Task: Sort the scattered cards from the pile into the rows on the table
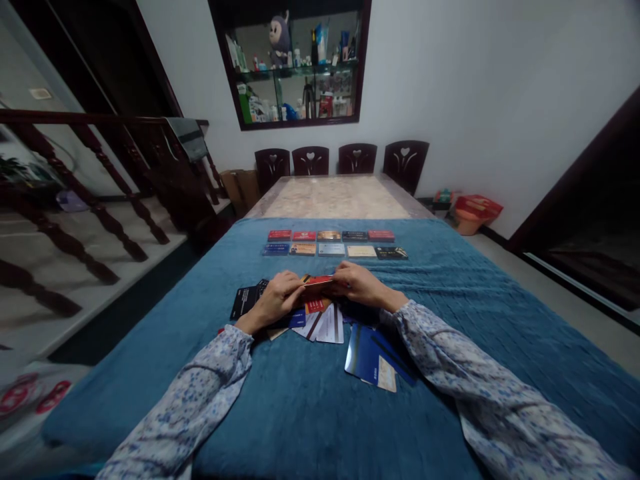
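My left hand and my right hand pinch a red card between them, one at each end; whether it is a single card or a thin stack I cannot tell. Loose cards lie spread beneath and around my hands. Among them are white striped cards in front, a black card beside my left hand, and an orange-red card just under the held one. Fanned blue cards lie near my right forearm, with a pale card on top. My hands and sleeves hide part of the spread.
Beyond my hands, two rows of card stacks sit on the blue cloth over the table. Bare marble tabletop shows farther back, with several dark chairs behind. A wooden railing stands left.
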{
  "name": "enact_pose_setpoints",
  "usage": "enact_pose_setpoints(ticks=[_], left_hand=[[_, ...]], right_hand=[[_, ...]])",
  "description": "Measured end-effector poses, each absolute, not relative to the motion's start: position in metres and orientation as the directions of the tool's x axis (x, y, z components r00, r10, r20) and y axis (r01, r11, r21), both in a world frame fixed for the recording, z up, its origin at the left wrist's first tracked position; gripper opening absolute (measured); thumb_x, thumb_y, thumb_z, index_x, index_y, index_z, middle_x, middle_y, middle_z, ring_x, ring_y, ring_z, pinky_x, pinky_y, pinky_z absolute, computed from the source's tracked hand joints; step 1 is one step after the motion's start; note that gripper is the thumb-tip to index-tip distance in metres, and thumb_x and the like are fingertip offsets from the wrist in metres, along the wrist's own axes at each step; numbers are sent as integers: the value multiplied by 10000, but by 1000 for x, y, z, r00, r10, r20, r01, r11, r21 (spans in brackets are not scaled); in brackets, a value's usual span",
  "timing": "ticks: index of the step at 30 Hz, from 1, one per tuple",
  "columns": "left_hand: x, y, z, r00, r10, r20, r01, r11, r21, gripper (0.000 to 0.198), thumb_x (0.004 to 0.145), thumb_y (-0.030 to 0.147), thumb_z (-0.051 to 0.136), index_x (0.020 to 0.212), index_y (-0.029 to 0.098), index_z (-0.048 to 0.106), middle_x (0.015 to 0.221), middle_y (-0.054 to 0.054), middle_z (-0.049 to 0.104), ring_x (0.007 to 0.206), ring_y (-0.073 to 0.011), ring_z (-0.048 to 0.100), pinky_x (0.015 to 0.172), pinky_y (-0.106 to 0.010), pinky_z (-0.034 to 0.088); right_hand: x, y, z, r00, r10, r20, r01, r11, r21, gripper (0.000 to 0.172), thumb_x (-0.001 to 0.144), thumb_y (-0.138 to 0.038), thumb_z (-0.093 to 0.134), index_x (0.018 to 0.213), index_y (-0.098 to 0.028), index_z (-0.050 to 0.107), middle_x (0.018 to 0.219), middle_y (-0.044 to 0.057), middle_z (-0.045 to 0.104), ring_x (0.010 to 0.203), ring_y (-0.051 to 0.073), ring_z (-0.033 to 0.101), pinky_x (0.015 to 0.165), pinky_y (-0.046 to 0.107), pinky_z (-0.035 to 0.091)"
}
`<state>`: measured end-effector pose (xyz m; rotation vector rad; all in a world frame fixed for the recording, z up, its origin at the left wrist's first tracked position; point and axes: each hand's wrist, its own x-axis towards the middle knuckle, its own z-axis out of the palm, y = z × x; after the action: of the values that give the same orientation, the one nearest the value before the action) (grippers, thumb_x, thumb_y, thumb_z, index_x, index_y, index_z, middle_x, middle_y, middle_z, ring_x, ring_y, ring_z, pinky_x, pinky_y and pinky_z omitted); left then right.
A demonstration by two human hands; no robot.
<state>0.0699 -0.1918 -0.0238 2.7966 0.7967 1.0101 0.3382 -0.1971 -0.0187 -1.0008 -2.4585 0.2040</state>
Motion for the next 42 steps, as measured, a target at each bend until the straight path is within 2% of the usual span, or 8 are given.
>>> enact_pose_setpoints(ticks=[5, 13, 24, 31, 42], left_hand=[[70, -191, -25, 650, 517, 557, 479, -847, 228, 268, 1010, 252, 465, 937, 165, 708, 890, -87, 705, 857, -195, 611, 784, -328, 495], [70, -188, -29, 619, 585, 524, 529, -804, 273, 252, 972, 187, 485, 1132, 172, 679, 1000, -96, 724, 937, -216, 632, 846, -358, 505], [70, -187, -36, 588, 650, 482, 587, -752, 298, 433, 896, 115, 553, 1323, 180, 588, 1130, -108, 695, 1000, -228, 639, 900, -379, 518], [72, -187, -40, 562, 668, 488, 620, -730, 287, 358, 894, 116, 568, 1246, 170, 596, 1066, -98, 683, 959, -229, 635, 895, -390, 522], [75, -186, -40, 528, 679, 510, 648, -710, 275, 389, 907, 127, 547, 1293, 164, 585, 1054, -105, 679, 937, -228, 623, 882, -397, 521]], right_hand=[[335, -200, -19, -553, 753, 356, 696, 652, -300, 128, 923, -206, 627, 978, -170, 737, 866, 60, 627, 815, 157, 554, 707, 240, 414], [329, -204, -19, -478, 801, 360, 779, 576, -247, 334, 931, -165, 588, 1257, -208, 642, 969, 62, 616, 856, 163, 557, 795, 265, 433], [326, -204, -26, -491, 780, 387, 818, 566, -103, 324, 931, -191, 603, 1254, -206, 624, 916, 66, 648, 855, 186, 551, 768, 276, 400], [321, -205, -26, -487, 798, 354, 825, 554, -113, 403, 913, -169, 614, 1313, -192, 570, 1006, 90, 705, 927, 206, 592, 828, 310, 398], [319, -207, -26, -489, 813, 318, 818, 553, -157, 483, 904, -146, 600, 1376, -161, 495, 1235, 140, 694, 1067, 244, 584, 899, 375, 366]])
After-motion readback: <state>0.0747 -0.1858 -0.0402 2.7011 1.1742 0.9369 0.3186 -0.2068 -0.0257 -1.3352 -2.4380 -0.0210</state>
